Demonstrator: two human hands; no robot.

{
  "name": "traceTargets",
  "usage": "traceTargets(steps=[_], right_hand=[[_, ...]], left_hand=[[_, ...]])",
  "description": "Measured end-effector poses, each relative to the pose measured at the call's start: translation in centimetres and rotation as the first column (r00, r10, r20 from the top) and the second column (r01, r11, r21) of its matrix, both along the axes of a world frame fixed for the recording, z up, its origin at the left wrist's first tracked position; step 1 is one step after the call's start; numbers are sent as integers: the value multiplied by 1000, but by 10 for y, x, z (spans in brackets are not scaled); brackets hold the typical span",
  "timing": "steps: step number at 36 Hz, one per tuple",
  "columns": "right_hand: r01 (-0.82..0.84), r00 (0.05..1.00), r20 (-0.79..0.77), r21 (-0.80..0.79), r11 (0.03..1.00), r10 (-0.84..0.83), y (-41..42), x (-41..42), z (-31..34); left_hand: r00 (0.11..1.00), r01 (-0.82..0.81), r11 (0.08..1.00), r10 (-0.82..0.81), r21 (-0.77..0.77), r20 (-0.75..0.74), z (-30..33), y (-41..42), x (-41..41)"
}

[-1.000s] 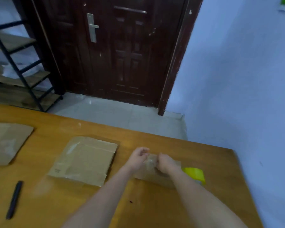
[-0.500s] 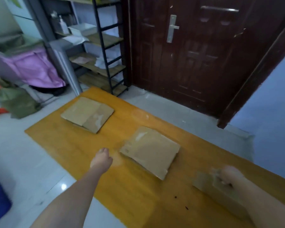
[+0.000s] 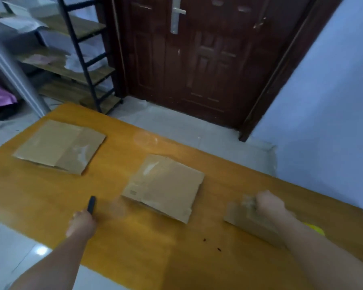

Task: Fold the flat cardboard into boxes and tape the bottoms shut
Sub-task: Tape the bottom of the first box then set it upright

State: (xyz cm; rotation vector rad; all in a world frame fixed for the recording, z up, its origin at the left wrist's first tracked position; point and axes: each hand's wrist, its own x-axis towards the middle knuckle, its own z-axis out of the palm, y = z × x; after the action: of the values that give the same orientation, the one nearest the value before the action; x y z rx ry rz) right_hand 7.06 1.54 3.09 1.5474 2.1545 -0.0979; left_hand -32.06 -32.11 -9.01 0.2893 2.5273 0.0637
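Note:
Three flattened cardboard pieces lie on the orange table (image 3: pixel 40 206). The largest flat cardboard (image 3: pixel 59 146) is at the far left, a middle flat cardboard (image 3: pixel 166 187) sits at the centre, and a small cardboard piece (image 3: pixel 245 218) lies at the right. My right hand (image 3: pixel 269 205) is closed on the small cardboard piece, gripping crumpled clear tape at its top edge. A yellow tape roll (image 3: pixel 315 229) peeks out behind my right forearm. My left hand (image 3: pixel 82 223) is closed around the near end of a black pen-like tool (image 3: pixel 91 204) lying on the table.
A dark wooden door (image 3: pixel 197 59) stands beyond the table, with a blue wall (image 3: pixel 323 122) to the right. A black metal shelf unit (image 3: pixel 76 63) with wooden boards is at the back left. Tiled floor surrounds the table's left edge.
My left hand left the small cardboard and moved left to the black tool, closing on it. My right hand stayed on the small cardboard. The view swung left.

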Motion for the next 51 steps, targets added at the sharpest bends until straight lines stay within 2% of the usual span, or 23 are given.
traceTargets(steps=[5, 7, 10, 12, 14, 17, 21, 23, 26, 29, 34, 38, 42, 45, 47, 51], right_hand=[[-19, 998, 56, -30, 999, 21, -4, -6, 5], [-7, 998, 56, -43, 999, 9, -2, -6, 3], [3, 998, 65, -52, 999, 1, -1, -7, 5], [-4, 998, 66, -47, 999, 7, 0, -6, 4], [-7, 998, 62, -42, 999, 10, 1, -6, 3], [-1, 998, 58, -34, 999, 3, 1, -6, 3], [10, 999, 32, -35, 999, -9, 2, -4, 2], [7, 1000, 9, -35, 999, -7, 1, -2, 0], [-11, 999, -50, -29, 1000, 10, 0, 5, 0], [-30, 991, -131, -36, 999, 25, 0, 15, -1], [-32, 970, -244, -54, 998, 18, -1, 36, 4], [10, 925, -374, -131, 991, -59, 3, 55, 8], [56, 833, -520, -260, 964, -188, 11, 75, 6], [59, 714, -635, -365, 929, -294, 13, 84, 5], [51, 664, -666, -413, 909, -339, 12, 88, 6], [38, 616, -691, -453, 891, -377, 11, 92, 4]], left_hand=[[1000, 5, 1000, -5, -17, -21, -7, 3, -3], [1000, -17, 1000, 17, 25, -10, -11, 4, -6], [994, -109, 992, 109, 69, 3, -8, 8, -5], [970, -239, 957, 242, 165, -1, 1, 13, -1], [921, -371, 883, 389, 287, -5, 18, 19, 4], [885, -409, 795, 466, 447, -19, 50, 37, 11], [952, -243, 695, 304, 677, 30, 86, 85, 33], [971, -235, 596, 186, 768, 152, 103, 114, 56], [939, -292, 491, -18, 821, 344, 128, 157, 107], [891, -260, 504, -202, 824, 406, 143, 194, 166], [772, -198, 567, -413, 800, 483, 147, 240, 263], [677, -218, 620, -459, 753, 575, 148, 261, 328], [721, -182, 655, -418, 734, 552, 132, 274, 367], [786, -119, 675, -385, 729, 484, 102, 281, 373], [809, -95, 690, -366, 717, 459, 80, 286, 372], [837, -69, 703, -346, 708, 425, 91, 287, 374]])
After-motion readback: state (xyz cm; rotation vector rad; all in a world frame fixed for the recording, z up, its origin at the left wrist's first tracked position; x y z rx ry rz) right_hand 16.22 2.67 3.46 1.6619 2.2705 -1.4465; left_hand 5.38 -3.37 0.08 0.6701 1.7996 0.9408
